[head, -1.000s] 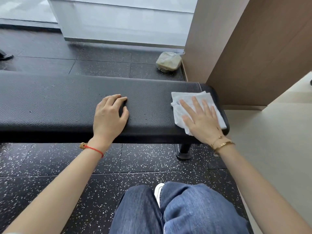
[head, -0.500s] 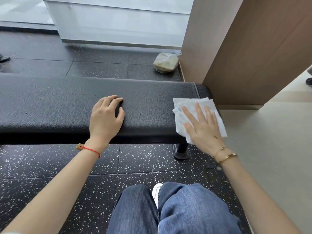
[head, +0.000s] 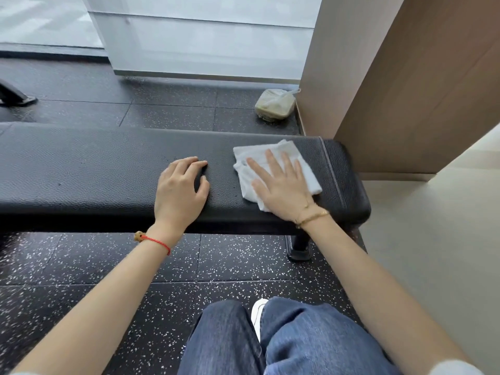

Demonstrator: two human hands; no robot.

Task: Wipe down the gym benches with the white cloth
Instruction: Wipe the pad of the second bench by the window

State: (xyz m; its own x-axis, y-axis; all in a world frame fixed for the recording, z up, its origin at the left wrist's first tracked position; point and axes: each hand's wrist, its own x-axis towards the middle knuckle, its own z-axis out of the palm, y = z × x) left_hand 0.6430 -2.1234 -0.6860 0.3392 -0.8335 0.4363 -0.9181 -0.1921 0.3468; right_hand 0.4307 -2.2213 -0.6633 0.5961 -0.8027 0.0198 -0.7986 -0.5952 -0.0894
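Fingers [head: 273,162] of the right hand [head: 281,190] lie straight and spread, pressing flat on the white cloth [head: 305,169]; nothing is curled round it. The cloth is folded and crumpled, lying on top of the black gym bench [head: 94,171] near its right end, just short of the stitched seam there, with its near corner reaching toward the bench's front edge under the heel of the hand. The left hand [head: 180,192] rests palm-down on the bare bench top, close to the front edge and just beside the cloth without touching it; its fingers are bent loosely with the tips on the padding, and it holds nothing. A red string bracelet [head: 154,240] circles the left wrist and thin gold bracelets [head: 313,216] the right.

Below the bench's right end a black leg [head: 299,246] stands on the speckled rubber floor [head: 81,266]. Beyond the bench's far edge, on the floor against the wall, sits a plastic-wrapped container [head: 274,104]. A wood-toned panel [head: 422,90] rises just past the bench's right end. Blue jeans [head: 297,342] and a white shoe [head: 257,312] fill the bottom. No writing or brand is legible anywhere.
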